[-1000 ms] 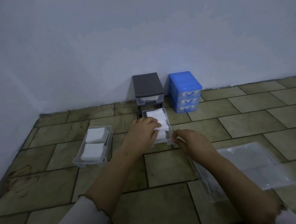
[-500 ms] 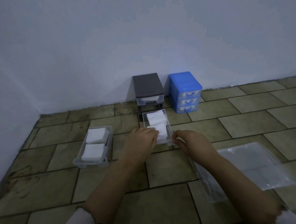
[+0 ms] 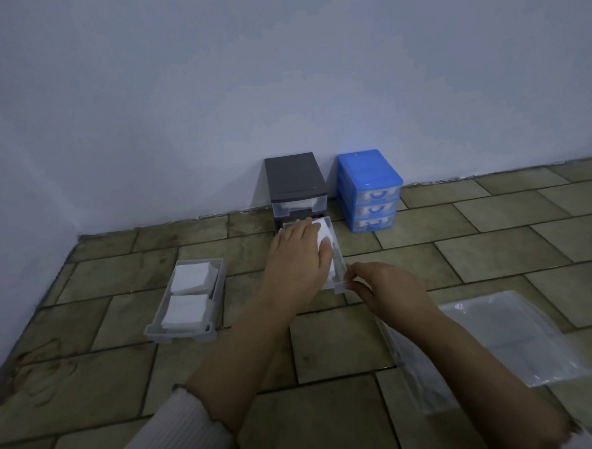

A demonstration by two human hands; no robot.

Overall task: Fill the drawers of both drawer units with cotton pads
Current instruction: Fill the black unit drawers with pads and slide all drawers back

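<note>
Left hand (image 3: 298,258) laid flat, fingers (image 3: 305,229) straight and close together, pressing down on the white cotton pads (image 3: 325,234) inside a clear drawer (image 3: 338,273) on the tiled floor (image 3: 328,342). Pads directly under those fingers and palm, only a white corner peeking out beyond the fingertips, toward the wall side. Drawer's far end tucked at the lower slot of the dark brown drawer unit (image 3: 296,185), just past the fingertips; whether it sits inside the slot, cannot tell.

Right hand (image 3: 390,293) at the drawer's near right corner, fingers curled, thumb and forefinger pinching the front edge of the drawer there. Rest of the drawer stretching away from those fingers toward the brown unit.

Well to the left of the left hand's fingers, a second clear drawer (image 3: 219,286) lying apart on the floor, holding two stacks of square cotton pads (image 3: 188,298). Beyond and to the right of both hands, a blue drawer unit (image 3: 369,182) against the wall, just beside the brown one, its three drawers closed. Below the right forearm, a clear plastic bag (image 3: 499,340) flat on the floor.
</note>
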